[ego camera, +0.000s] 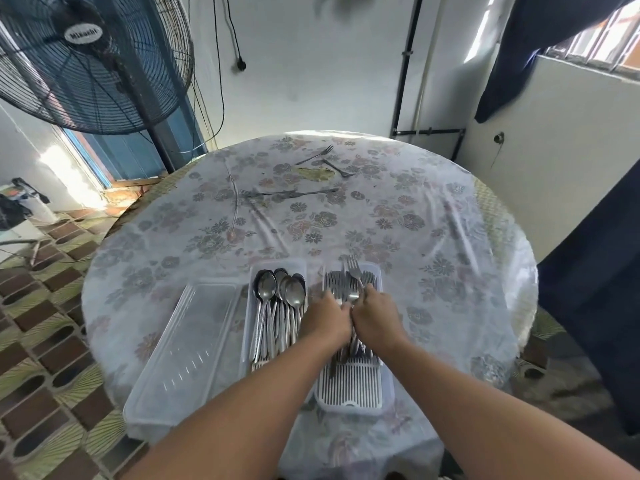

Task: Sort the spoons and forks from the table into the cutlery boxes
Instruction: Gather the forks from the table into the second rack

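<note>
Meeting over forks [349, 285], both hands [349, 320]

the box of spoons [277, 306] sits on the round table [450, 237] near its front edge. just left of it lies a clear lid [187, 348]; just right of it, the box of forks [353, 341], with both hands, left hand [325, 318] and right hand [375, 317], on the forks inside. far behind the spoon box, loose forks [287, 194] lie on the table. a standing fan [90, 60] stands behind and left, off the table.
</note>
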`<state>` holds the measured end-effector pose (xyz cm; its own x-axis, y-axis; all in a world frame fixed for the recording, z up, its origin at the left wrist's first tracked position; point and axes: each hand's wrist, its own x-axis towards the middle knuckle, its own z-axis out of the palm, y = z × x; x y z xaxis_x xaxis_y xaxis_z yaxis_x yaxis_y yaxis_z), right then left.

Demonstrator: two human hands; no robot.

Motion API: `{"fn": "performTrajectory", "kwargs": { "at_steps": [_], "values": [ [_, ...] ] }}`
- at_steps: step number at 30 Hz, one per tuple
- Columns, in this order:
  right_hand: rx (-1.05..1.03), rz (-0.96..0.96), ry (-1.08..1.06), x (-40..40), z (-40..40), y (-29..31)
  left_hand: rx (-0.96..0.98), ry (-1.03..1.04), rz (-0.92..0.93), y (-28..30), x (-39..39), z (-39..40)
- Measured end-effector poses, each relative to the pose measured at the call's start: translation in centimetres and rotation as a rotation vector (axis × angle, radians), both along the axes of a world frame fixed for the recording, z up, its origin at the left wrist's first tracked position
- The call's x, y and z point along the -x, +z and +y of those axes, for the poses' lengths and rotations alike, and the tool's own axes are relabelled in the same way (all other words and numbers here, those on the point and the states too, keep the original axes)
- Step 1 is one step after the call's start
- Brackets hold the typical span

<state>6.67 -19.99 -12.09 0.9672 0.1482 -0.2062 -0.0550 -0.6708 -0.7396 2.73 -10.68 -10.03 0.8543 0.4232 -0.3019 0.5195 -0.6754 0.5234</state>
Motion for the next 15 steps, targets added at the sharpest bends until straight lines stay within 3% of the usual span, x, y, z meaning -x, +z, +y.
{"fn": "performTrajectory", "kwargs": {
  "at_steps": [3,5,9,15],
  "values": [
    [0.077,-0.019,0.095,0.6,-0.3,-0.5,0.053,0.063,-0.037,0.3,0.4,0.0],
    [0.135,-0.044,0.195,1.2,-0.4,-0.2,-0.003,-0.002,-0.050,0.5,0.7,0.2],
    [0.546,-0.155,0.513,1.7,-0.2,0.0,-0.105,-0.156,-0.038,-0.2,1.2,0.5],
    [0.619,-0.342,0.471,0.6,-0.8,0.1,-0.360,-0.239,0.029,0.1,1.8,-0.1]
  ]
}}
